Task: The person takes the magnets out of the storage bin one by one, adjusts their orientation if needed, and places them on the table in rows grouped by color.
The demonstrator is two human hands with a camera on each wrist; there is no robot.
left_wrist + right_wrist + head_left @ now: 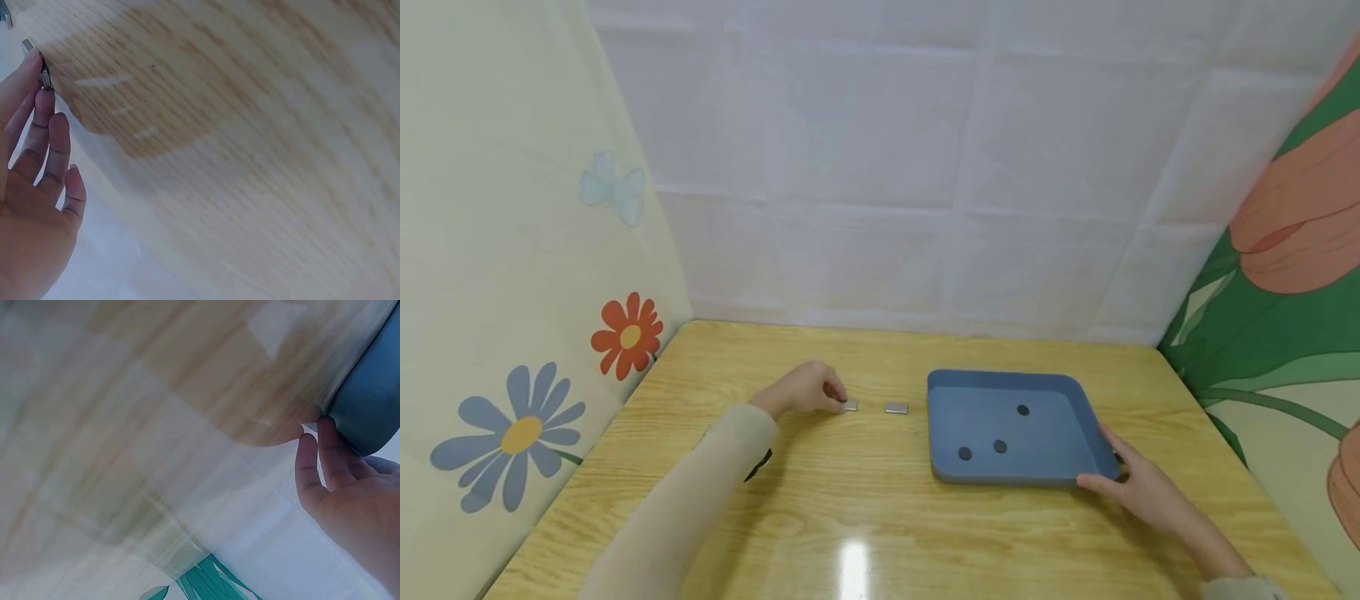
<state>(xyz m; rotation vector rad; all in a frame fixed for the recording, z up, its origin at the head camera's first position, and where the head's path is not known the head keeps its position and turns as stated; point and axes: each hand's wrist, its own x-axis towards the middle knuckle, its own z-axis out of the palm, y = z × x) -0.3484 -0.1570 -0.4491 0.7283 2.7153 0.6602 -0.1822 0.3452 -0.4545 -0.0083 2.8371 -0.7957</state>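
Observation:
My left hand (805,388) pinches a small flat silver rectangular piece (851,406) at the table surface, thumb against fingertips. Most of that piece is hidden by the fingers in the head view; in the left wrist view its thin dark edge (45,76) shows between them. A second, similar silver rectangle (897,408) lies flat to the right of it. With thumb and fingers, my right hand (1150,492) grips the front right corner of a shallow blue tray (985,408). Inside the tray lie three small dark round discs, one disc (1023,410) farther back than the others.
A light wood-grain table (865,500) bears everything. A white cloth (850,167) hangs behind it, with flower-patterned cloths at the left (512,250) and right (1300,333) edges. A dark strap (758,465) shows beside the left sleeve.

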